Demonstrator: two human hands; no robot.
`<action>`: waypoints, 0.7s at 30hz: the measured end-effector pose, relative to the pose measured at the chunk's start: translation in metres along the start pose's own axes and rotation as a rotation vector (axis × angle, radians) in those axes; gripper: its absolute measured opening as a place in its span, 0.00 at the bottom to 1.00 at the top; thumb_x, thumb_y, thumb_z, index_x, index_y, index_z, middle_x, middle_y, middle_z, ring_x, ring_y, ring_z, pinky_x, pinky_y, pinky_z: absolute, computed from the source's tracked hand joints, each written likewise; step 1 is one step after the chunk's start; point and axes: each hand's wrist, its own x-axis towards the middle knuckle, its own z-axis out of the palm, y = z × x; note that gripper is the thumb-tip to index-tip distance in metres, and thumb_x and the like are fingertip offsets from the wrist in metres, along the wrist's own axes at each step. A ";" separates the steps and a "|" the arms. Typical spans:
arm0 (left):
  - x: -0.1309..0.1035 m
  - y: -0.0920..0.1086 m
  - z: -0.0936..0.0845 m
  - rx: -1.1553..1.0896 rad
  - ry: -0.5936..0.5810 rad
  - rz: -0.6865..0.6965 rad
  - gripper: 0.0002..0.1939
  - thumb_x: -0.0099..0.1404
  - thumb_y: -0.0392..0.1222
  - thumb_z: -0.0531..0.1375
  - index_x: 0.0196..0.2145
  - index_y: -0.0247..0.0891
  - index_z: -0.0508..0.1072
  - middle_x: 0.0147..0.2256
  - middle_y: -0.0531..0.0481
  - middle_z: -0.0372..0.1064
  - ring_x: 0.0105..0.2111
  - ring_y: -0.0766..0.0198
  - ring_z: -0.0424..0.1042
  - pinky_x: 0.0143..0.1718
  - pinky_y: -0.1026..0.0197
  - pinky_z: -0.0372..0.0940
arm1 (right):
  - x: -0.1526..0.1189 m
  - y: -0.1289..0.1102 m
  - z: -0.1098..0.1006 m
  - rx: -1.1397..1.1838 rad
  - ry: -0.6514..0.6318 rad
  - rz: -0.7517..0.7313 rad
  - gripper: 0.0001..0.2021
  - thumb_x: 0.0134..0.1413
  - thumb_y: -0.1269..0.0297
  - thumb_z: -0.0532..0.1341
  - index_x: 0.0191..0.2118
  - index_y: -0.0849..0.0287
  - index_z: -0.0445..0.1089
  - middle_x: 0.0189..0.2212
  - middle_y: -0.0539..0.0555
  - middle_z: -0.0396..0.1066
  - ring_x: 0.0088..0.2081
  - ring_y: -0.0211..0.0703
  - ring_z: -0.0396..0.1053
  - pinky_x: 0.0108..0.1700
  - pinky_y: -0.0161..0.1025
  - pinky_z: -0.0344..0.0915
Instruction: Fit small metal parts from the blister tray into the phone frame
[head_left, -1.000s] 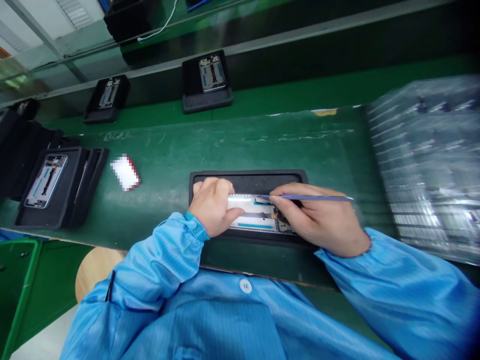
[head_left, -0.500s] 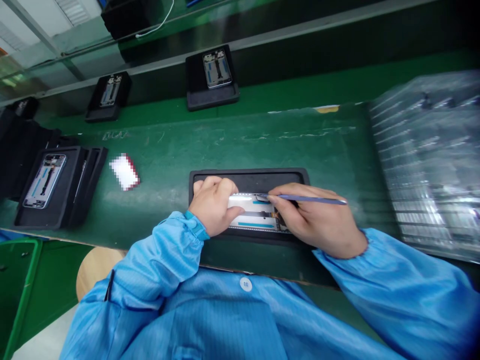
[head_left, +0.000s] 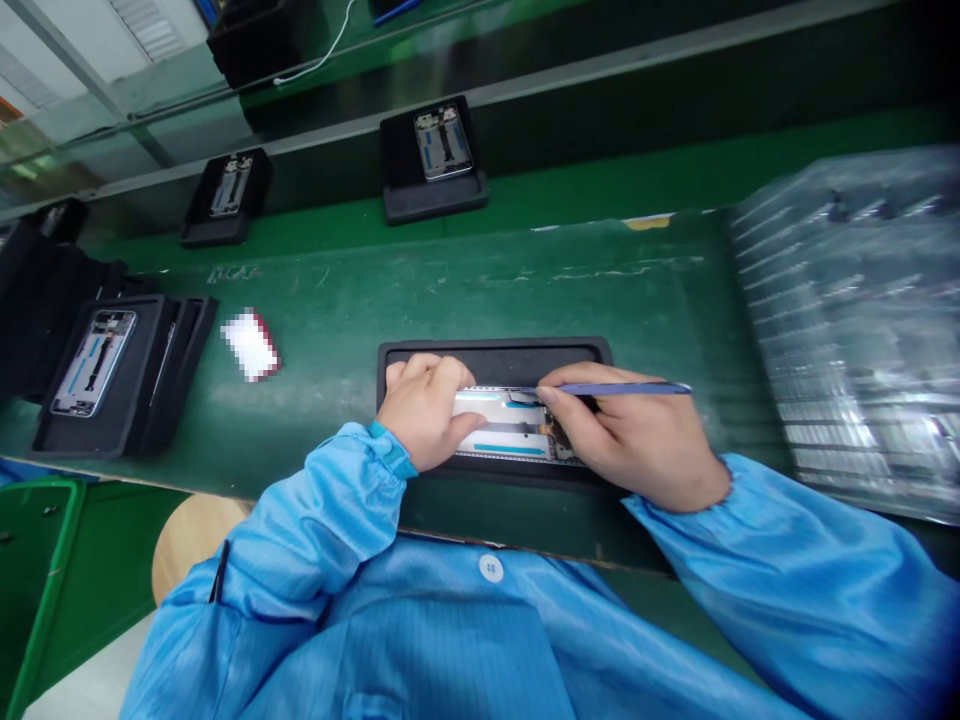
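Observation:
An opened smartphone (head_left: 495, 410), its inner side up with blue strips on a pale plate, lies in a shallow black tray (head_left: 510, 344) on the bench in front of me. My left hand (head_left: 421, 412) is closed on the phone's left end, thumb on the near part and fingers over the far edge. In my right hand (head_left: 637, 435), a pair of slim blue-purple tweezers (head_left: 626, 388) is pinched, nearly level. Their tip is at the phone's far side, by a blue strip. My right fingers hide the phone's right end.
Stacked black trays (head_left: 161, 370) stand at the left, an opened phone (head_left: 94, 362) in the front one. Two more trays with phones, one a far tray (head_left: 401, 185), are at the back. Clear plastic trays (head_left: 862, 330) are piled at right. A blurred-out white and red item (head_left: 251, 345) lies at left.
The outer end of the tweezers has risen a little, so they lie flatter. My left hand keeps its place on the phone. The view has shifted slightly.

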 end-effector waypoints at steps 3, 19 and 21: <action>0.000 0.000 0.000 -0.008 -0.003 0.001 0.18 0.71 0.43 0.73 0.52 0.45 0.71 0.57 0.47 0.82 0.64 0.46 0.73 0.64 0.40 0.61 | 0.000 -0.002 -0.001 -0.016 -0.028 -0.023 0.10 0.77 0.61 0.61 0.45 0.51 0.80 0.38 0.55 0.86 0.39 0.51 0.84 0.47 0.46 0.80; 0.000 0.001 0.000 -0.006 -0.013 0.003 0.19 0.71 0.42 0.75 0.51 0.45 0.71 0.57 0.47 0.83 0.63 0.46 0.73 0.62 0.40 0.61 | 0.002 -0.003 -0.003 0.053 -0.033 -0.043 0.08 0.78 0.62 0.62 0.45 0.51 0.79 0.38 0.53 0.86 0.37 0.48 0.84 0.45 0.44 0.80; 0.000 0.000 0.000 -0.006 -0.008 0.005 0.19 0.71 0.42 0.75 0.51 0.45 0.71 0.57 0.47 0.83 0.63 0.46 0.73 0.62 0.40 0.61 | 0.002 -0.003 -0.003 0.055 -0.043 -0.056 0.08 0.78 0.62 0.61 0.45 0.51 0.79 0.37 0.53 0.86 0.37 0.48 0.84 0.45 0.44 0.80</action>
